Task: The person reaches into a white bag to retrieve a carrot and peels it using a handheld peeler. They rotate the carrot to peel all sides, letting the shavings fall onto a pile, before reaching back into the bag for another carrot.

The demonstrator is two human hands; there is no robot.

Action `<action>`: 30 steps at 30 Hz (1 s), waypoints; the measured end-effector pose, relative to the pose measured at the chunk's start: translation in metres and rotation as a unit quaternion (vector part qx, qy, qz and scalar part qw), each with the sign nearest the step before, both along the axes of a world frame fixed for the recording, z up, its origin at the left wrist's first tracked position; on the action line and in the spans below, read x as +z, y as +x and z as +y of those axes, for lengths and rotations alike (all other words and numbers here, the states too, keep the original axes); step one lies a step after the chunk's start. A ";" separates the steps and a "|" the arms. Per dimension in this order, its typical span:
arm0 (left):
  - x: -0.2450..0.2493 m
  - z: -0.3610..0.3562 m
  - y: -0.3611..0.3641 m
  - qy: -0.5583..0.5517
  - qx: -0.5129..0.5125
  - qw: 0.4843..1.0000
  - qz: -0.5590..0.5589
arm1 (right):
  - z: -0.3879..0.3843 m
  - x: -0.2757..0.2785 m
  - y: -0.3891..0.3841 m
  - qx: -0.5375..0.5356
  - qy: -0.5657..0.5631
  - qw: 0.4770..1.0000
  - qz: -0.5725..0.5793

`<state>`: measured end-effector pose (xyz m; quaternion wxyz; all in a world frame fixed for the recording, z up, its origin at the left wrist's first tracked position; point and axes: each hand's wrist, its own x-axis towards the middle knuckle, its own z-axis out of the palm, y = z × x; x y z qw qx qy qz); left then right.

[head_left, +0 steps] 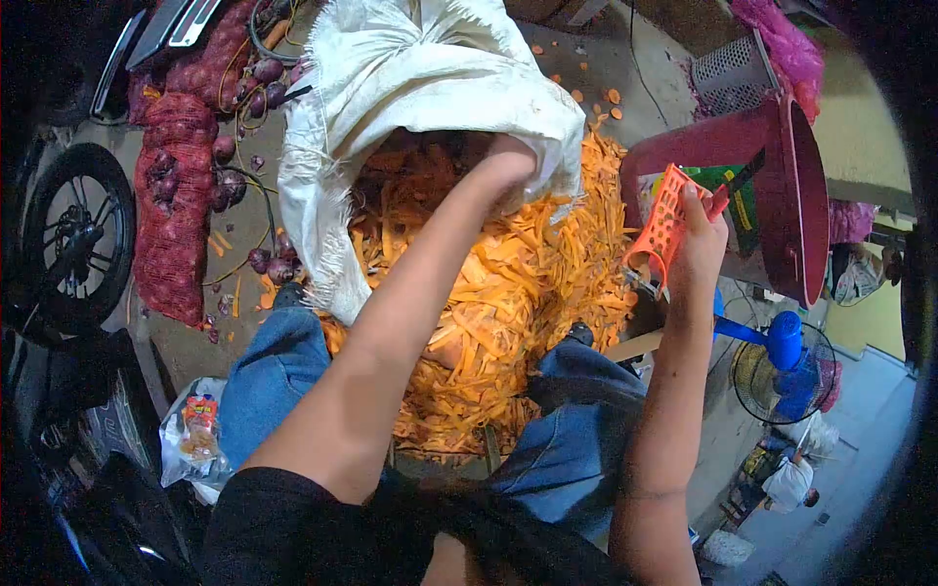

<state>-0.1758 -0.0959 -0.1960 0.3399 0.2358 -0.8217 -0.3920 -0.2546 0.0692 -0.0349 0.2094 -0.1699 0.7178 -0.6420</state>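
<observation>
A white woven sack (420, 78) lies with its mouth open towards me. My left hand (510, 171) reaches into the mouth at its right edge; its fingers are hidden by the cloth. Orange peelings (498, 293) fill the opening and spread in a heap between my legs. To the right, my right hand (702, 239) is closed round an orange perforated plastic tool (666, 220) and a red-handled knife (733, 186), whose dark blade points up and right. Both are held above the heap's right side, in front of a red bucket.
The red bucket (806, 205) lies tipped at the right, near a grey basket (733, 76) and a blue fan (784, 340). Net bags of onions (171, 215) and a wheel (76, 234) stand left. A person (789, 481) is far off at lower right.
</observation>
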 end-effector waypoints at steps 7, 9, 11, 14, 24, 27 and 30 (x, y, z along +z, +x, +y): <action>-0.051 -0.028 0.029 -0.020 0.061 0.981 -0.184 | -0.003 0.001 0.004 -0.010 0.039 0.999 0.028; -0.055 -0.035 0.042 0.134 0.049 0.916 -0.376 | -0.001 -0.003 0.002 -0.019 0.053 0.998 0.032; -0.145 -0.050 0.042 0.117 0.120 0.919 -0.356 | 0.003 -0.008 -0.004 0.001 0.043 0.998 0.039; -0.204 -0.060 0.045 0.063 0.203 0.936 -0.282 | 0.008 -0.013 -0.011 -0.002 0.059 0.996 0.059; -0.164 -0.082 0.040 0.022 0.055 0.932 -0.357 | 0.003 -0.007 -0.006 0.010 0.074 0.995 0.065; -0.196 -0.092 0.027 0.018 0.069 0.968 -0.241 | 0.006 -0.012 -0.011 0.013 0.077 0.996 0.051; -0.203 -0.094 0.023 0.080 0.120 0.976 -0.164 | 0.005 -0.015 -0.014 0.026 0.081 0.995 0.057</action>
